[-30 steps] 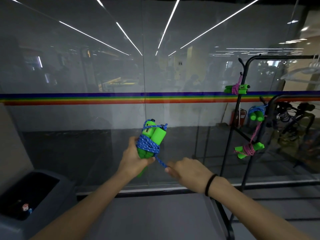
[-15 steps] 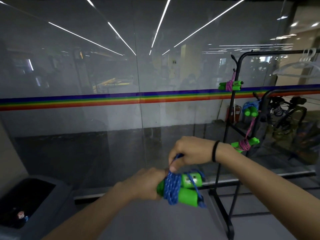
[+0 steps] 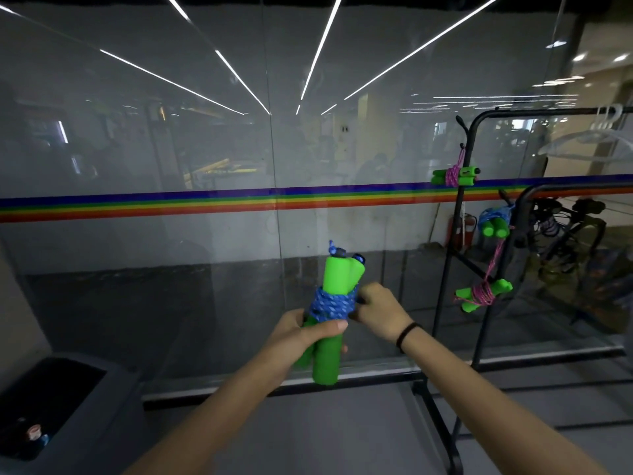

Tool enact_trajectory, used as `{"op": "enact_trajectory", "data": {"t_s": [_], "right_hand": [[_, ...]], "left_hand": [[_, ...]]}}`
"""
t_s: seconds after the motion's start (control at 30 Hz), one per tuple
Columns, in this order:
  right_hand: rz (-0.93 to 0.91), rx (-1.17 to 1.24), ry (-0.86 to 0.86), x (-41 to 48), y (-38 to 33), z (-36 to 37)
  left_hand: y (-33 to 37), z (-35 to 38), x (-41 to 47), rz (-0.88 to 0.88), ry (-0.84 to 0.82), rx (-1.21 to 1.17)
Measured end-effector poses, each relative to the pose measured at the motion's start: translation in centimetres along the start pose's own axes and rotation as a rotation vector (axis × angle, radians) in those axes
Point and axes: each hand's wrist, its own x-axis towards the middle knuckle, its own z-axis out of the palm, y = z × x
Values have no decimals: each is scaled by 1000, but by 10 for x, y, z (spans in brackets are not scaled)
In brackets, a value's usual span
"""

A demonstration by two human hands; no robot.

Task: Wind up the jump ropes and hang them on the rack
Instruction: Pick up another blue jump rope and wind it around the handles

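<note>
Blue jump rope (image 3: 330,305) is wound round its green handles, held out in front. The left grip (image 3: 308,334) is wrapped round the handles and the right grip (image 3: 376,313) pinches cord at the wrap, probably securing the end. Three wound ropes (image 3: 483,293) already hang on the rack (image 3: 548,110); this one is not yet hung.

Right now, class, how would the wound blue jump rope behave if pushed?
The blue jump rope seems light, held upright by the left hand. Its round green handles might roll. The wrapped cord, gripped by the right hand, could loosen.
</note>
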Motion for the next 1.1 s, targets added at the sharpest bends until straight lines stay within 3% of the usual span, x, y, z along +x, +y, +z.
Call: {"op": "enact_trajectory", "data": {"t_s": [0.13, 0.23, 0.33, 0.53, 0.8, 0.97, 1.1], "right_hand": [[-3, -214, 149, -9, -11, 3], [-69, -159, 220, -12, -15, 0], [-117, 92, 211, -19, -15, -3], [-213, 265, 196, -32, -14, -13], [-204, 168, 237, -44, -2, -21], [-412, 15, 471, -51, -25, -20], [-490, 26, 524, -55, -40, -11]], "left_hand": [[-7, 6, 7, 100, 275, 438], [-4, 11, 7, 130, 381, 367], [7, 10, 9, 102, 375, 110], [19, 1, 2, 83, 343, -11], [18, -8, -10, 81, 272, -18], [15, 6, -1, 104, 314, 152], [17, 16, 4, 124, 291, 177]]}}
